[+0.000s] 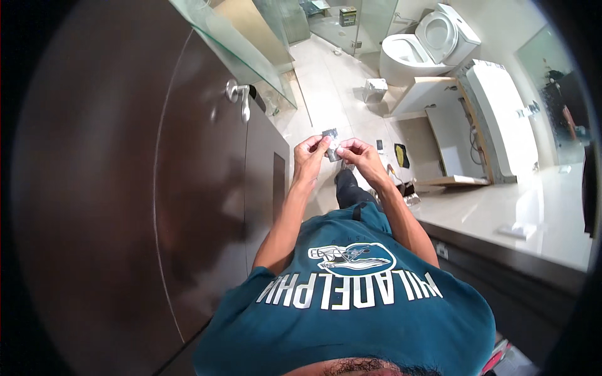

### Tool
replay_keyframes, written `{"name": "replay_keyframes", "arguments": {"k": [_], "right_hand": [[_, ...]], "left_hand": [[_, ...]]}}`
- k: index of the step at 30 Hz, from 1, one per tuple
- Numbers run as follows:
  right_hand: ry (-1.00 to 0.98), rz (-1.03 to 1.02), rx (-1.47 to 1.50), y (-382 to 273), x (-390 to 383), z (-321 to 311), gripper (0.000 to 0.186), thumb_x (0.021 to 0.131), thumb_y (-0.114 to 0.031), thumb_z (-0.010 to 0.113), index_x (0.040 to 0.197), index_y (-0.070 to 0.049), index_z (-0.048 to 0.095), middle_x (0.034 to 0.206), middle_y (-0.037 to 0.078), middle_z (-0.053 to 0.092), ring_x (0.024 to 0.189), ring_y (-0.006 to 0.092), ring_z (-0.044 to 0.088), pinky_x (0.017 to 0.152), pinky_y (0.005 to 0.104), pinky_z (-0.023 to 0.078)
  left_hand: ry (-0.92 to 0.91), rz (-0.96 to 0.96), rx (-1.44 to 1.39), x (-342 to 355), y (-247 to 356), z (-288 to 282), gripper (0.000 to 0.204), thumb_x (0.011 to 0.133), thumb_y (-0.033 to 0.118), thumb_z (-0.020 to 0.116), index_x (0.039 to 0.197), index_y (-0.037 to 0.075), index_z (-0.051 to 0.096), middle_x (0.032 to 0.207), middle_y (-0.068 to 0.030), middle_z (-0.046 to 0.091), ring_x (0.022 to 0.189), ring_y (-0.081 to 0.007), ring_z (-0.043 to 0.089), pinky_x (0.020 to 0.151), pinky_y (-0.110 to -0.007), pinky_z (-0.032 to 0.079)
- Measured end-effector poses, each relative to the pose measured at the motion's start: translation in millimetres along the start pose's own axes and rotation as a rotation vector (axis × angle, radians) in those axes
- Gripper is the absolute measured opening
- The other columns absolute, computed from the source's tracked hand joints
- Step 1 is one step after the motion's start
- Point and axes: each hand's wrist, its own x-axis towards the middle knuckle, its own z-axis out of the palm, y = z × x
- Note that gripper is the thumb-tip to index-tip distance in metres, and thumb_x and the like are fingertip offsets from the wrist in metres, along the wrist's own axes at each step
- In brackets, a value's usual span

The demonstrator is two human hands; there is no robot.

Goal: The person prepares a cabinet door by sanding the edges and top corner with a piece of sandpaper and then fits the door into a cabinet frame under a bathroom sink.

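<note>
In front of me, at about the centre of the view, I hold a small grey metallic piece (333, 154) with something small and white on it, too small to name. My left hand (308, 156) grips it from the left, thumb and fingers closed at its upper part. My right hand (365, 161) pinches at the white bit from the right, with its thumb and index finger together. The two hands nearly meet over the piece. My dark-trousered leg and part of a foot show below them.
A brown door (100, 188) with a lever handle fills the left. Ahead are glass panels (282, 75), a toilet (404, 59) and a small box (375, 89). At right stand an open cabinet (458, 144), basin (505, 119) and counter (527, 200). A yellow-black item (401, 155) lies on the floor.
</note>
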Motion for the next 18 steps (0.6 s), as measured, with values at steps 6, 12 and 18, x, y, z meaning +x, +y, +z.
{"name": "replay_keyframes", "arguments": {"k": [6, 12, 18], "right_hand": [[0.05, -0.179, -0.009, -32, 134, -47, 0.021, 0.096, -0.019, 0.076, 0.108, -0.002, 0.073, 0.091, 0.0, 0.073, 0.079, 0.0055, 0.061, 0.069, 0.0222, 0.047], [0.001, -0.266, -0.413, -81, 251, -131, 0.02, 0.096, -0.021, 0.076, 0.103, -0.003, 0.073, 0.088, -0.001, 0.072, 0.079, 0.0069, 0.06, 0.07, 0.0258, 0.048], [0.218, -0.292, -0.152, -142, 326, -181, 0.021, 0.097, -0.022, 0.075, 0.106, -0.002, 0.074, 0.086, 0.001, 0.071, 0.077, 0.007, 0.059, 0.068, 0.0267, 0.05]], "left_hand": [[-0.043, 0.2, 0.194, 148, 4, 34, 0.02, 0.098, 0.016, 0.074, 0.103, -0.003, 0.073, 0.091, -0.0026, 0.07, 0.082, -0.0079, 0.06, 0.074, -0.025, 0.048], [-0.158, 0.225, 0.221, 279, 37, 73, 0.019, 0.098, 0.015, 0.074, 0.103, -0.003, 0.074, 0.092, -0.003, 0.072, 0.086, -0.0084, 0.062, 0.079, -0.025, 0.049], [-0.249, 0.265, 0.28, 388, 51, 146, 0.016, 0.096, 0.011, 0.076, 0.099, -0.004, 0.076, 0.091, -0.0049, 0.073, 0.083, -0.008, 0.062, 0.076, -0.025, 0.05]]}}
